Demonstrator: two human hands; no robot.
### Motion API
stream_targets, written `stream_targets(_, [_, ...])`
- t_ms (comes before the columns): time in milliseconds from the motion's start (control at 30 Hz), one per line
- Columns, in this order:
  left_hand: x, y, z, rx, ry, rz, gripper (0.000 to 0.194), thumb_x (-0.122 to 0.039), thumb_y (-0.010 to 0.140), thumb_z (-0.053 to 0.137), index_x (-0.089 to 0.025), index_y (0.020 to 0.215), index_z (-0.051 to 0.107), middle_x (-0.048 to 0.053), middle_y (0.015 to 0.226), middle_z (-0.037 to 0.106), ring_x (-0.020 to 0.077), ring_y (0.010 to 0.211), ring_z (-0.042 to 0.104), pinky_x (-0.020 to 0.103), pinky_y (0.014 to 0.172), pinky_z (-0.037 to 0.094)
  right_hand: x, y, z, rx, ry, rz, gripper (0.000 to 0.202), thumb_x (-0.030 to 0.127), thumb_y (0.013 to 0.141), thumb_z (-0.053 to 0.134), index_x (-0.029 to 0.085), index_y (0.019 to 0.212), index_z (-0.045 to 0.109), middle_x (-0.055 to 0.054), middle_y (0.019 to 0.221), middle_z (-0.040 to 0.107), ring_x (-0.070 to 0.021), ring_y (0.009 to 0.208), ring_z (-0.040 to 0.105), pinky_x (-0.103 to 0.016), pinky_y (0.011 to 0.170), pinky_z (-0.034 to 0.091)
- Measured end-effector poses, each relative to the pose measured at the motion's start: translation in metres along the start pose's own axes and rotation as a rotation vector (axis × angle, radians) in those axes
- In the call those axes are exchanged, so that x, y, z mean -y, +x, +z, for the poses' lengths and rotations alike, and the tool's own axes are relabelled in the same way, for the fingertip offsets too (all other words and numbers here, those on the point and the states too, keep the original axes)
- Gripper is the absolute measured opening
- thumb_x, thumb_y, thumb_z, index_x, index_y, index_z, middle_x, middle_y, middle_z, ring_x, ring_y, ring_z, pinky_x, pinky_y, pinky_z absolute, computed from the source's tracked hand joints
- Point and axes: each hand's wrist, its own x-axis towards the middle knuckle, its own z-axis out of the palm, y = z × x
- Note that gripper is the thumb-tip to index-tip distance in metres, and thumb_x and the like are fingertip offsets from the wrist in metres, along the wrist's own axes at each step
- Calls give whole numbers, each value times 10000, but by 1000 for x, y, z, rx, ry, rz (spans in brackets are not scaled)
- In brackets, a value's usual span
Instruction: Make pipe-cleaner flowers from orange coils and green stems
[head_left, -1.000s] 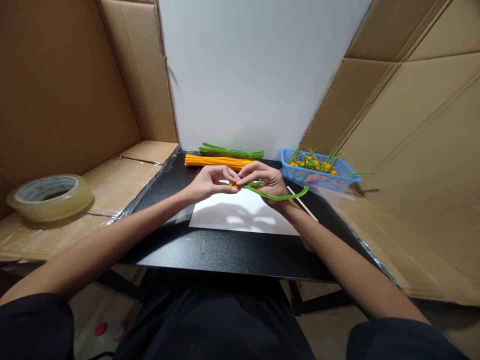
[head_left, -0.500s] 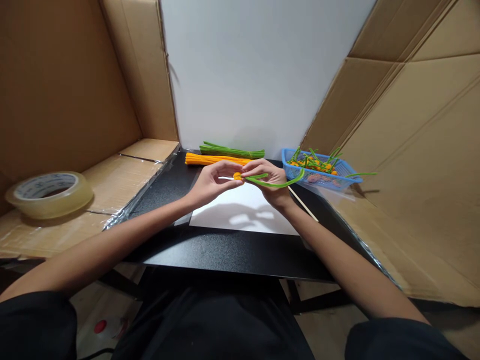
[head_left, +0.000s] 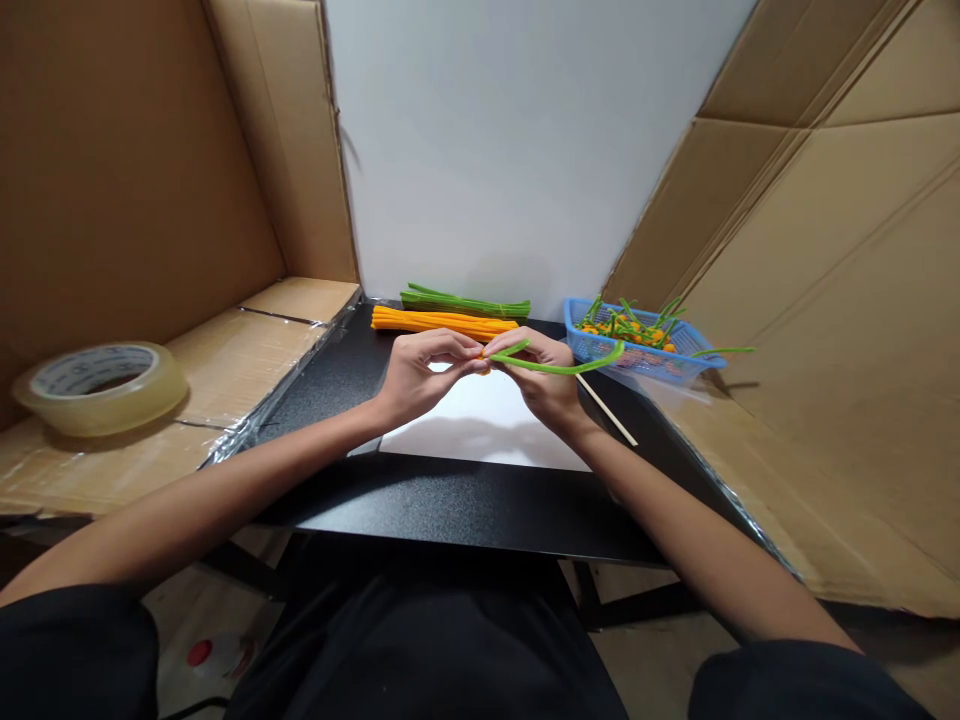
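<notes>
I hold a green pipe cleaner (head_left: 559, 366) just above the white sheet (head_left: 487, 425) near the middle of the surface (head_left: 450, 500), its long end arcing off toward the right edge and the blue basket (head_left: 645, 350). My left hand (head_left: 420, 375) and my right hand (head_left: 544, 375) are pressed together at the fingertips, both pinched on the near end of the stem where a small orange bud (head_left: 480, 356) barely shows between them. A second ago that bud sat lower, close over the sheet, and half a second ago it stood out plainly as a round orange dot; now my fingers cover nearly all of it, and the stem's free end has swung up from drooping to level with the basket rim. I judge that the green end is being wound tighter around the orange piece. A thin wooden stick (head_left: 606, 410) lies just right of my right wrist. At the far edge lie the orange bundle (head_left: 442, 322) and, behind it, the green bundle (head_left: 465, 302). A tape roll (head_left: 101, 388) rests on cardboard beyond the left edge.
</notes>
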Motion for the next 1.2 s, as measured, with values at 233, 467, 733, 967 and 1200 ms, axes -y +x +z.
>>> stream_targets(233, [3,-2,0,-2,75,63,173,-310,847,775,-174,743,746,95,919,785,205,876,744,340,802,628,-6,-2,2,-40,-58,-67,204,425,822,808,226,808,768,-50,852,741,-208,820,690,-372,767,569])
stream_targets(467, [17,2,-1,97,-442,-378,473,-494,800,800,-175,1141,721,115,1156,729,213,972,709,335,811,631,-7,-3,-3,75,-197,-198,111,356,904,728,270,890,796,-63,961,757,-224,931,706,-422,881,560])
stream_targets(733, [16,4,5,101,-815,-659,267,-288,719,882,-150,910,758,37,897,711,111,802,672,233,807,583,0,-4,-5,72,-365,-285,59,311,888,732,290,895,787,-64,944,687,-233,930,644,-435,858,538])
stream_targets(967, [13,1,8,2,-694,-489,364,-274,689,905,-165,923,649,14,953,702,143,926,681,312,918,557,-9,-6,15,-133,44,135,274,440,797,804,211,895,689,-38,907,701,-174,794,649,-314,702,526])
stream_targets(1200, [21,-7,14,-41,-388,-266,439,-376,745,864,-194,1030,585,63,1078,666,202,1114,647,331,990,520,-12,-3,14,-148,68,289,304,430,737,831,181,848,697,-42,870,739,-157,749,653,-288,670,511])
